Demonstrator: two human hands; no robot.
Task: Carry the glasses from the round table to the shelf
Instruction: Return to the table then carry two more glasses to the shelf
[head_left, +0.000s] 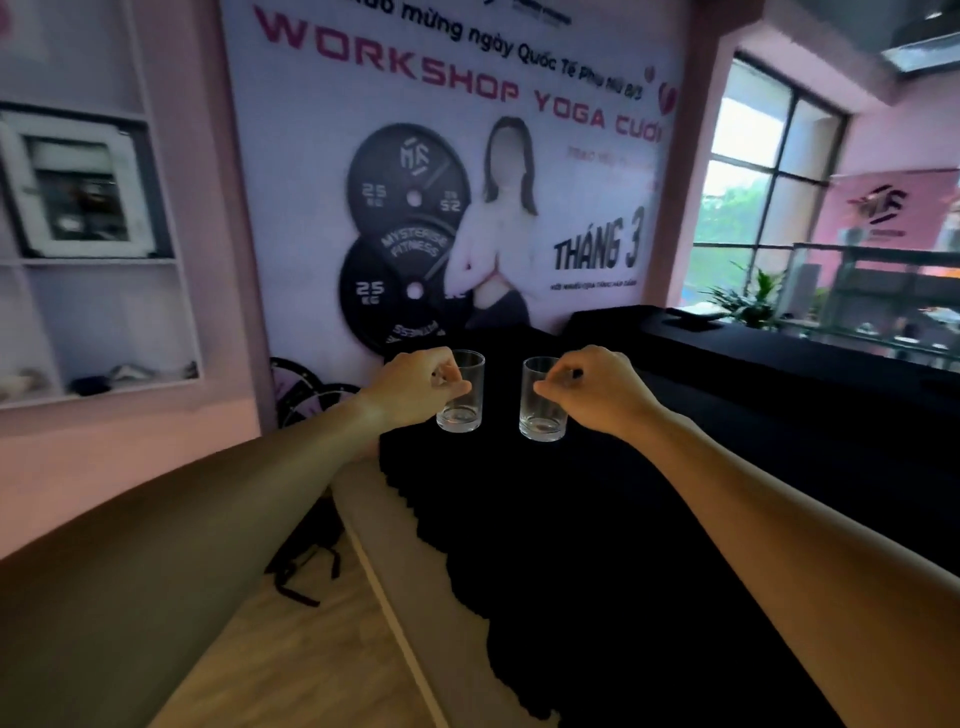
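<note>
Two outstretched arms each carry a short clear drinking glass. Left hand (415, 387) fingers pinch the left glass (461, 400) near its rim; right hand (597, 395) pinches the right glass (541, 402) likewise, above a black-draped worktop (675, 519). Likely light, smooth, breakable; gripping the sides seems safer.
</note>
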